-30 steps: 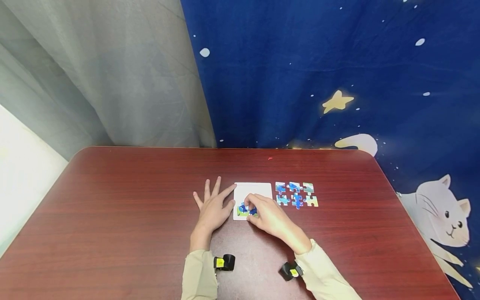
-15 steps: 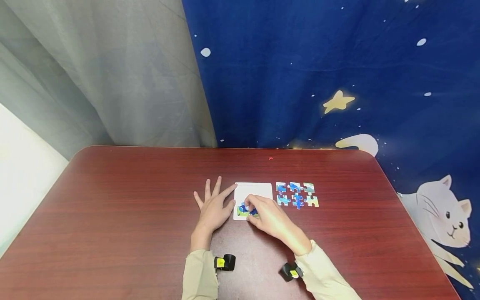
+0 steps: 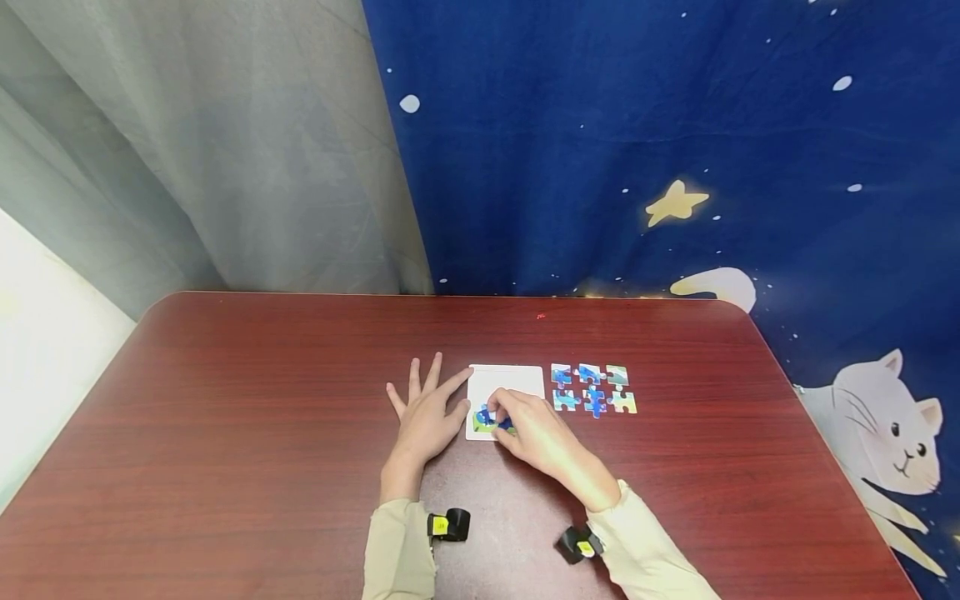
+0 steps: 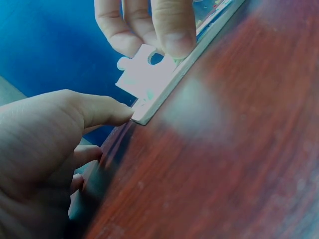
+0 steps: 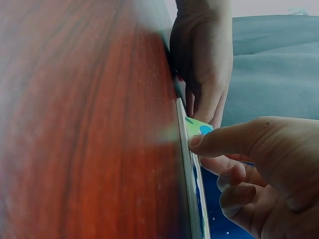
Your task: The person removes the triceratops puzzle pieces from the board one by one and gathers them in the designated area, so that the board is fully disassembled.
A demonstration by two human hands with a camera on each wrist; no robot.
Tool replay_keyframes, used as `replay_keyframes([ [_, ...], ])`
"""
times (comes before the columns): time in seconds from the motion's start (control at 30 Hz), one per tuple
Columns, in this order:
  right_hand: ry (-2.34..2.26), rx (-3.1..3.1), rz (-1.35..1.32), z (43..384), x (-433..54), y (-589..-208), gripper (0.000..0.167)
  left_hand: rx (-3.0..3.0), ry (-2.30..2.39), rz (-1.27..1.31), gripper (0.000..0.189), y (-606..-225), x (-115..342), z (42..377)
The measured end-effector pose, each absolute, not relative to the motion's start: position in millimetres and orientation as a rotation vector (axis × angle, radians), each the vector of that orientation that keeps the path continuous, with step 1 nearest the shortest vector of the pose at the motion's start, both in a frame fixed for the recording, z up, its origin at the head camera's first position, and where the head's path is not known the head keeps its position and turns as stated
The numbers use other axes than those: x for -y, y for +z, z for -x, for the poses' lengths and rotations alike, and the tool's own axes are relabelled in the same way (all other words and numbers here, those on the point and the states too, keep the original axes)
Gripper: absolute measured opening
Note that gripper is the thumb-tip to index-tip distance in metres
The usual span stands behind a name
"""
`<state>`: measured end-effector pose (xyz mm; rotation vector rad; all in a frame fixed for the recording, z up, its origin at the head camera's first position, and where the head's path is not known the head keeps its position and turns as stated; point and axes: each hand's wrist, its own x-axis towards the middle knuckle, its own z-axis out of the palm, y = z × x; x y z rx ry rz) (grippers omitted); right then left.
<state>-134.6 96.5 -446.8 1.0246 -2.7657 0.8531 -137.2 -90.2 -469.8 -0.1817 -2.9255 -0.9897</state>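
Note:
A white square puzzle tray (image 3: 507,377) lies on the table, with blue and green pieces along its lower left part. My left hand (image 3: 426,421) is spread at the tray's left side, index fingertip at the upper corner and thumb at the edge. In the left wrist view, the left thumb meets the tray corner beside a glare-whitened corner puzzle piece (image 4: 142,74). My right hand (image 3: 538,429) pinches a blue puzzle piece (image 3: 506,424) low on the tray between thumb and fingers, which partly hide it. From the right wrist, the right thumb presses close to the tray's edge (image 5: 187,169).
Several loose jigsaw pieces (image 3: 594,400) lie in two rows just right of the tray. A small red mark (image 3: 541,317) shows near the back edge of the dark red table (image 3: 262,433). Grey and blue curtains (image 3: 570,167) hang behind.

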Motion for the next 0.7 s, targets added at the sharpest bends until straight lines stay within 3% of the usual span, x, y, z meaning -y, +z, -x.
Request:
replay_keyframes([
  [0.7,0.863,2.757,-1.027,135.0,-99.6,-443.6,0.021,2.937,-0.990,0.170,0.047,-469.1,89.8,136.6],
])
